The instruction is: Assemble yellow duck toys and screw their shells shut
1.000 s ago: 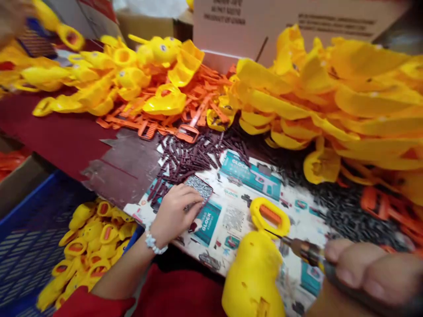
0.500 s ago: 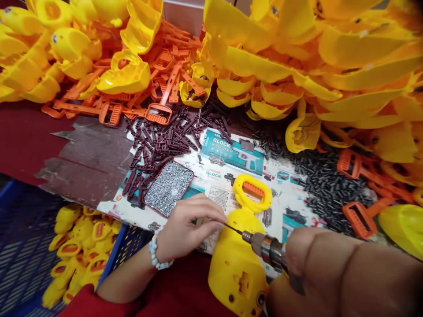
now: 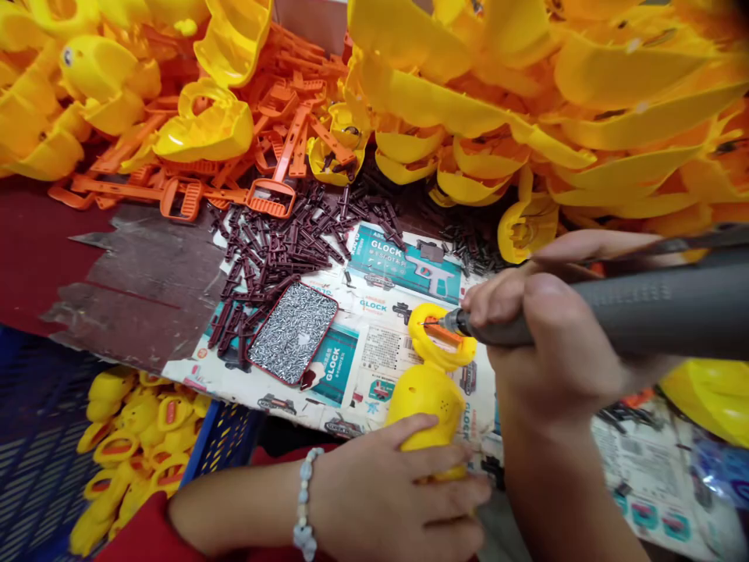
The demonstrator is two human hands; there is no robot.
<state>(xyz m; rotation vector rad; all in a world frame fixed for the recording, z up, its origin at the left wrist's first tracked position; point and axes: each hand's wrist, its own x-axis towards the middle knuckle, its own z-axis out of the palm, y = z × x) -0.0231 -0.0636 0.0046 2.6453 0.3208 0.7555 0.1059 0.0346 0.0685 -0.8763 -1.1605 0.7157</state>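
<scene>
My left hand is closed around the lower part of a yellow moulded plastic casing, which rests on a printed cardboard sheet. My right hand grips a grey electric screwdriver from above. Its metal bit points into the orange insert inside the casing's yellow loop handle. My fingers hide part of the casing's lower end.
A red-edged tray of small metal screws and loose dark red pins lie left of the casing. Heaps of yellow shells and orange parts fill the back. A blue crate of yellow pieces stands at front left.
The screwdriver has swung from the casing's body up to the orange insert in the loop. My left hand has shifted down and now wraps the casing's lower part.
</scene>
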